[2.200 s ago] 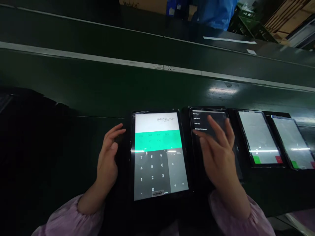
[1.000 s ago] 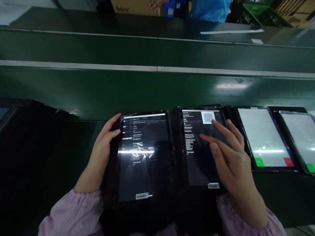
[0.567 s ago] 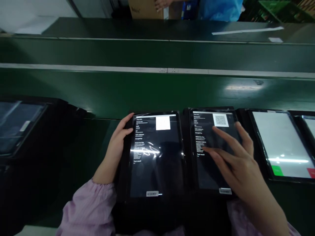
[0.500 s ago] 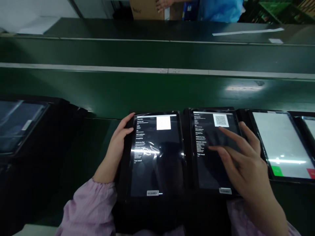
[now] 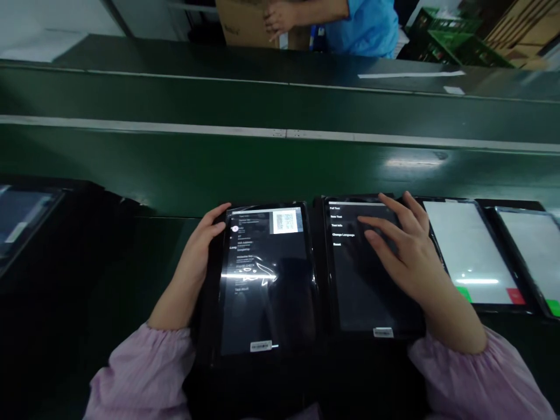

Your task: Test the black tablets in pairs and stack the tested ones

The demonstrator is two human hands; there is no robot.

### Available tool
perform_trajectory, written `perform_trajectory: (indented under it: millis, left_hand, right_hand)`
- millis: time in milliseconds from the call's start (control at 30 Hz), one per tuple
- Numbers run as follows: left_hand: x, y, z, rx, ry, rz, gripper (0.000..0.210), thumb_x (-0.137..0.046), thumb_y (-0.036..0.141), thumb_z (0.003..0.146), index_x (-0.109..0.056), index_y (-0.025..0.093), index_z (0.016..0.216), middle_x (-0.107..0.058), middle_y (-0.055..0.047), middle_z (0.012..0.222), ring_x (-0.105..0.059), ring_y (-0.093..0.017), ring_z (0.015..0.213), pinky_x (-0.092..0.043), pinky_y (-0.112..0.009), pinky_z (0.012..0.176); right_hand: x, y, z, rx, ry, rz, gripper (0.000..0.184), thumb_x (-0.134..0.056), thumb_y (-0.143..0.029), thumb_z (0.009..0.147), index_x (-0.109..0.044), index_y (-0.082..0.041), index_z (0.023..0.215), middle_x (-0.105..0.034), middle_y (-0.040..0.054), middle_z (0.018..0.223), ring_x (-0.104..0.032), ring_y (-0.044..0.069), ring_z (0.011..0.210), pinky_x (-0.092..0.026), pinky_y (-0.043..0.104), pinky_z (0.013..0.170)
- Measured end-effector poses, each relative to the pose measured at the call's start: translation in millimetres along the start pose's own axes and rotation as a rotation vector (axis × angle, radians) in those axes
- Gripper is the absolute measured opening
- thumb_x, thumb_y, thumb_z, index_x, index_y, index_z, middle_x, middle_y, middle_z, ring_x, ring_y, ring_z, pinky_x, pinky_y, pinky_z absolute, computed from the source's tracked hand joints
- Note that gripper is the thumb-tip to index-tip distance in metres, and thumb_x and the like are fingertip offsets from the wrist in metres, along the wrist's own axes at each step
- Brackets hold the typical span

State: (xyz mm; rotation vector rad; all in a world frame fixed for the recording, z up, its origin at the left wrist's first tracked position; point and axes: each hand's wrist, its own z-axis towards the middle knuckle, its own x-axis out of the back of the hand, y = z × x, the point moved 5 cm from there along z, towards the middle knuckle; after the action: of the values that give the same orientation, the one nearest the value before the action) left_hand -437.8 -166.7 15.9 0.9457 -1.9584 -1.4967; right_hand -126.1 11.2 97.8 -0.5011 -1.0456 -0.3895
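Observation:
Two tablets with dark, lit screens lie side by side before me on black supports. My left hand [image 5: 190,262] is at the upper left edge of the left tablet [image 5: 266,309], fingers apart and touching that edge. Its screen has white text lines, a QR code in a white square and a small round arrow mark at the left edge. Over the right tablet [image 5: 371,297] my right hand [image 5: 406,251] is spread, fingertips above or on the glass; contact is unclear. A short white menu list shows there. Each tablet bears a barcode label at its bottom.
Right of these lie a tablet with a white screen [image 5: 468,245] and another white-screened tablet [image 5: 529,245]. A further tablet [image 5: 26,224] is at the far left. Across the green bench [image 5: 262,169], a co-worker's hand [image 5: 282,17] touches a cardboard box [image 5: 240,26]. Green crates [image 5: 464,44] stand behind.
The right tablet's screen went from the text page with QR code to a menu list. A QR code and arrow mark appeared on the left one. My right hand shifted up and left; the view moved.

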Motion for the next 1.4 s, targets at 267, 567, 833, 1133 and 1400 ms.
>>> perform_trajectory:
  millis: [267, 567, 833, 1133, 1400]
  left_hand:
    - [2.5, -2, 11, -0.062, -0.016, 0.080, 0.046, -0.076, 0.042, 0.073, -0.074, 0.028, 0.116, -0.075, -0.003, 0.117, -0.070, -0.026, 0.099, -0.060, -0.035, 0.079]
    - [2.0, -5, 10, -0.074, 0.003, 0.122, 0.047, -0.079, 0.041, 0.074, -0.072, 0.030, 0.119, -0.074, -0.003, 0.112, -0.072, -0.027, 0.095, -0.060, -0.037, 0.077]
    - [3.9, -9, 9, -0.101, 0.007, 0.036, 0.050, -0.075, 0.047, 0.078, -0.074, 0.027, 0.123, -0.074, -0.006, 0.125, -0.068, -0.030, 0.113, -0.057, -0.039, 0.092]
    - [1.7, -3, 4, -0.090, 0.010, 0.085, 0.045, -0.075, 0.042, 0.080, -0.072, 0.028, 0.122, -0.073, -0.005, 0.122, -0.070, -0.030, 0.110, -0.059, -0.040, 0.092]
    - [2.4, 1, 7, -0.082, 0.042, 0.138, 0.047, -0.082, 0.043, 0.067, -0.074, 0.029, 0.112, -0.074, -0.004, 0.119, -0.071, -0.031, 0.106, -0.062, -0.041, 0.084]
  right_hand:
    - [-9, 5, -3, -0.039, 0.044, -0.013, 0.041, -0.045, -0.042, 0.112, -0.080, -0.027, 0.126, -0.058, 0.0126, 0.160, -0.034, 0.047, 0.161, -0.031, 0.077, 0.127]
    - [3, 7, -3, -0.082, 0.125, 0.062, 0.031, -0.055, -0.038, 0.110, -0.083, -0.031, 0.119, -0.070, 0.0060, 0.148, -0.051, 0.039, 0.152, -0.049, 0.067, 0.121]
    - [8, -1, -2, -0.015, 0.077, 0.110, 0.030, -0.056, -0.030, 0.108, -0.087, -0.029, 0.107, -0.077, 0.0055, 0.137, -0.062, 0.035, 0.143, -0.058, 0.061, 0.113]
    - [7, -5, -1, 0.036, 0.052, 0.126, 0.030, -0.057, -0.030, 0.107, -0.087, -0.031, 0.107, -0.076, 0.0050, 0.138, -0.062, 0.035, 0.143, -0.060, 0.060, 0.112]
    - [6, -5, 0, 0.009, 0.053, 0.142, 0.029, -0.058, -0.029, 0.106, -0.087, -0.031, 0.106, -0.077, 0.0050, 0.137, -0.064, 0.035, 0.142, -0.059, 0.060, 0.113]
